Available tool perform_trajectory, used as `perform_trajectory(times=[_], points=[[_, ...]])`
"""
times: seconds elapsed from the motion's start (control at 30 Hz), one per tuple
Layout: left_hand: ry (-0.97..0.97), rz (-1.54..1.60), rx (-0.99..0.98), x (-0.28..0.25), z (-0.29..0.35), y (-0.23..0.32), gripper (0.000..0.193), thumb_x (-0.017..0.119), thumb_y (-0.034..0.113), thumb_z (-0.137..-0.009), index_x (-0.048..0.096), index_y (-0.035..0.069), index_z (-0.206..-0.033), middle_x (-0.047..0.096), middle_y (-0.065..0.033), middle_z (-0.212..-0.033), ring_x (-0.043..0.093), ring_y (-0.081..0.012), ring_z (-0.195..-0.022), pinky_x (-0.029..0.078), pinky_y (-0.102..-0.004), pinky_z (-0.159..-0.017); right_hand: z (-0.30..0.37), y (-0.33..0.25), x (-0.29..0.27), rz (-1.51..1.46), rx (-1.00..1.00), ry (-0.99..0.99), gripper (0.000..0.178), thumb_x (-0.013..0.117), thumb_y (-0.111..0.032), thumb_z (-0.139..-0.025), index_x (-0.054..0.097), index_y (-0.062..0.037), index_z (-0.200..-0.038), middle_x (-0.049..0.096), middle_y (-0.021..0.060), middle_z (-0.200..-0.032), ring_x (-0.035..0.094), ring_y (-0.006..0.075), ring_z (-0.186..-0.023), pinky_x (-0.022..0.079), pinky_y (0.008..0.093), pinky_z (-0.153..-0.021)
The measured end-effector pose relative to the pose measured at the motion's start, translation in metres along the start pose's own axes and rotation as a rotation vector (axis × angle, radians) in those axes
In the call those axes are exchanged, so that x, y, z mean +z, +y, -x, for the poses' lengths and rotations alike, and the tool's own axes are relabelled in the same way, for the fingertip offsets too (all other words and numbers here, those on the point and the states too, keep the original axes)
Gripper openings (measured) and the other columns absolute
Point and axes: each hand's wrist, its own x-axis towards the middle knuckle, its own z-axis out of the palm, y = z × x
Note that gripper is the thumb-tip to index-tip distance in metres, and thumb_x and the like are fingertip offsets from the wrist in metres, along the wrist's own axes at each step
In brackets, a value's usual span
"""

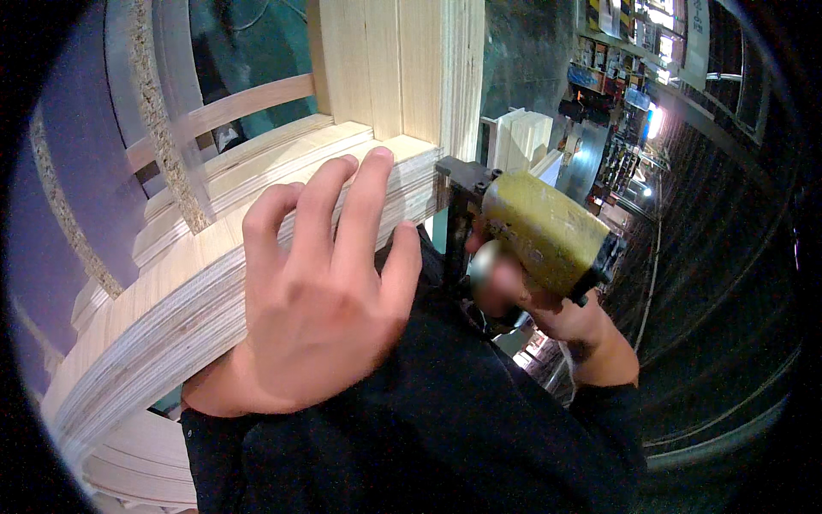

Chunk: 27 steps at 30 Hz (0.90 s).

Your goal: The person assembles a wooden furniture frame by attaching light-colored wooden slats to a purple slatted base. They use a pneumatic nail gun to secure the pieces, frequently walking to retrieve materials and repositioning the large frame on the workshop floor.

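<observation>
My left hand [321,300] rests on the curved edge of a pale plywood frame [193,308]. Its fingers are spread over the layered rail, the tips reaching the upper face. On the right, my right hand [556,317] is wrapped round the handle of a yellow pneumatic nail gun [539,223], partly hidden behind the tool's body. The gun's dark nose meets the frame's end corner, close to an upright plywood post [385,68]. Whether a fastener has gone in there cannot be seen.
Chipboard strips [154,111] stand up from the frame at the left, beside a purplish panel [73,180]. A thin wooden crosspiece [248,103] spans behind. More pale boards [522,137] are stacked past the post. Cluttered workshop shelving [599,86] lies farther right.
</observation>
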Motion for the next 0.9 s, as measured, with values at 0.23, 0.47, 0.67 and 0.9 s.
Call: perform_trajectory(times=[0.23,0.47,0.67,0.9], points=[[0.06,-0.009,0.09,0.002,0.004,-0.008,0.043,0.081,0.025,-0.065,0.07,0.009,-0.103,0.054,-0.0212,-0.14,0.052,-0.0369,-0.125,0.037,-0.0531,-0.1,0.0,0.002,-0.002,0.009,-0.067,-0.05,0.065,0.077,-0.031,-0.09,0.049,-0.0012,-0.14,0.062,0.0111,-0.123,0.062,0.0203,-0.108,0.052,0.0344,-0.092],[0.063,-0.036,0.043,-0.006,0.004,-0.001,0.041,0.081,0.026,-0.068,0.069,0.013,-0.105,0.055,-0.0177,-0.14,0.053,-0.0348,-0.124,0.037,-0.0512,-0.101,-0.012,0.037,-0.037,0.005,-0.157,-0.018,0.062,0.078,-0.026,-0.086,0.05,0.0023,-0.134,0.065,0.0177,-0.115,0.064,0.0147,-0.069,0.052,0.0293,-0.058],[0.026,-0.058,-0.012,-0.007,-0.002,0.009,0.046,0.081,0.026,-0.073,0.066,0.016,-0.115,0.056,-0.014,-0.137,0.054,-0.0341,-0.122,0.038,-0.0508,-0.101,-0.06,0.141,-0.113,-0.333,-0.384,-0.083,0.056,0.078,-0.022,-0.086,0.053,-0.0008,-0.131,0.066,0.0129,-0.107,0.061,0.0134,-0.066,0.051,0.0272,-0.058],[0.013,-0.248,-0.091,0.006,-0.022,0.038,0.046,0.08,0.025,-0.075,0.066,0.021,-0.119,0.058,-0.0109,-0.127,0.055,-0.0335,-0.115,0.04,-0.0503,-0.096,-0.203,0.286,-0.14,-0.467,-0.008,0.166,0.032,0.075,-0.017,-0.091,0.061,-0.005,-0.118,0.068,0.0043,-0.095,0.059,0.0145,-0.063,0.051,0.0315,-0.054]])
